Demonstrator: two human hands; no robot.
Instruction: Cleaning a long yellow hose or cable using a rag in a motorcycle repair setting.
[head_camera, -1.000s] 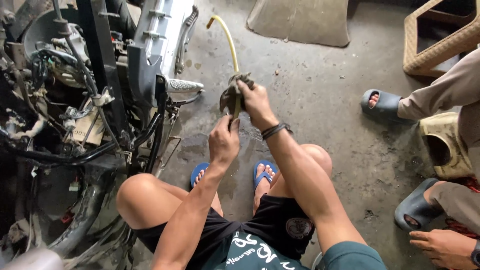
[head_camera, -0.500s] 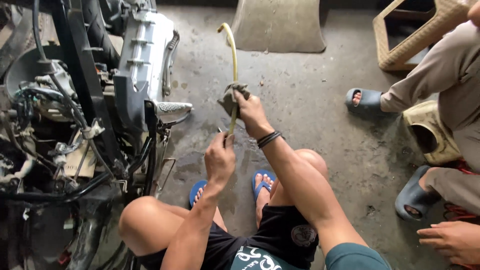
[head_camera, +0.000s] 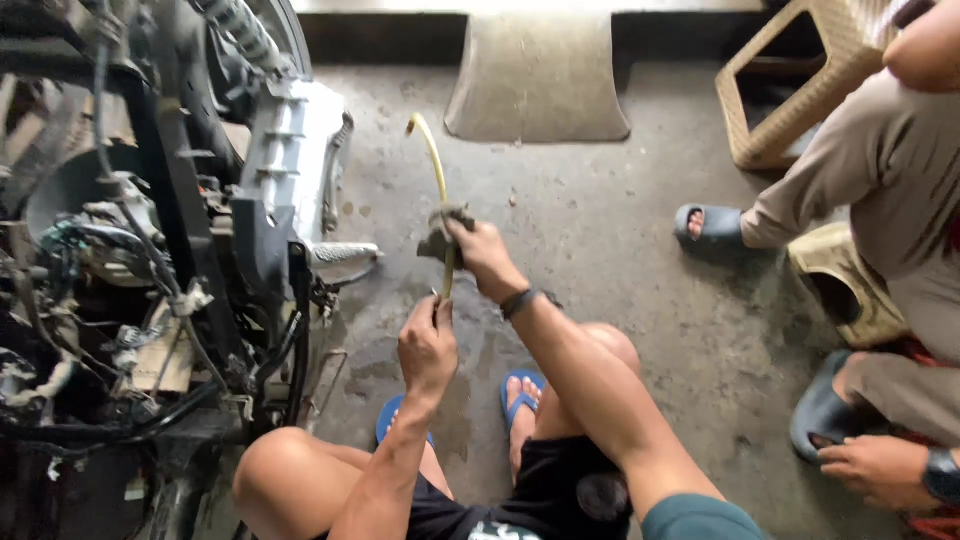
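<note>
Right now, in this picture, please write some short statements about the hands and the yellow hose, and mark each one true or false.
1. The right hand holds a grey rag around the yellow hose. True.
2. The left hand is resting on the floor. False: it grips the lower end of the hose.
3. The hose's upper end curves over. True.
4. The blue sandals lie on the woven stool. False: they are on the person's feet, on the concrete floor.
5. The motorbike stands on the person's right. False: on the left.
</note>
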